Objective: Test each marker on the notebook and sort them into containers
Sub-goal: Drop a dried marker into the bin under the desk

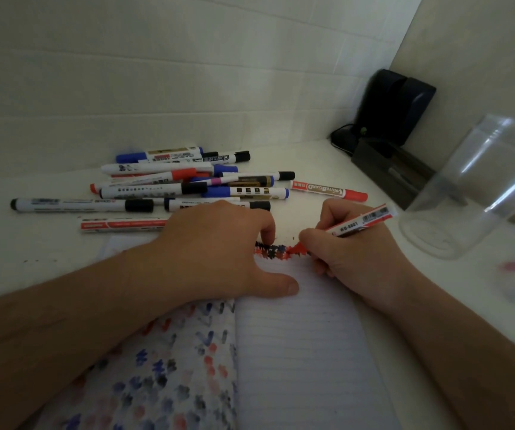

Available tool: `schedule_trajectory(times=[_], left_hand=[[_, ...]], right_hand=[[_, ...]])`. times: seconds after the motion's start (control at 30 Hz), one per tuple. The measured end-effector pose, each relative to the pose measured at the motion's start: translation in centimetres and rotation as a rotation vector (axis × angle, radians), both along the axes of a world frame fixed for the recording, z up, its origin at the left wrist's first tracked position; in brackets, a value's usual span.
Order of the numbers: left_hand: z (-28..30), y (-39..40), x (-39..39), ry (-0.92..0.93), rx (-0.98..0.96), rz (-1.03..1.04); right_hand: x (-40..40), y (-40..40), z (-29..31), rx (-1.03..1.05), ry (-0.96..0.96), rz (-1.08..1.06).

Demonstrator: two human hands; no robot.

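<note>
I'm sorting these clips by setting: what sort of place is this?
Probably a desk in a home or office corner: a white tabletop against tiled walls, a lined notebook, loose whiteboard markers and a black desk organizer.

A study corner at a desk, in a home or an office.
A white desk (pixel 318 156) meets pale panelled walls (pixel 157 72) at the far right, with a black charger-like device (pixel 395 103) plugged in there, loose whiteboard markers (pixel 188 181) and a lined notebook (pixel 296 352).
</note>
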State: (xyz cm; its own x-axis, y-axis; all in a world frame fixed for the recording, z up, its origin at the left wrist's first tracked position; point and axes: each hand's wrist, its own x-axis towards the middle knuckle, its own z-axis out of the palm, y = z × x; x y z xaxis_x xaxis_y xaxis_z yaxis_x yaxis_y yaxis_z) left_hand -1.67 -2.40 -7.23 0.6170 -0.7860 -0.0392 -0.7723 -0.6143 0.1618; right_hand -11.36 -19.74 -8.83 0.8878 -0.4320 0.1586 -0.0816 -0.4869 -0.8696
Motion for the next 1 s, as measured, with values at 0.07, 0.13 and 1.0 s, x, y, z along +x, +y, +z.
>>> schedule_trajectory(times=[0.07, 0.13, 1.0], left_hand=[[-0.1, 0.0, 0.0, -0.005, -0.006, -0.002], [-0.2, 0.2, -0.1, -0.019, -0.031, -0.001], [-1.6, 0.5, 0.9, 0.197, -0.513, -0.104]], right_hand=[[0.0, 0.0, 0.0, -0.011, -0.003, 0.003], [0.0, -0.1, 0.0, 0.004, -0.007, 0.006], [-0.9, -1.1, 1.2, 0.646, -0.109, 0.191]])
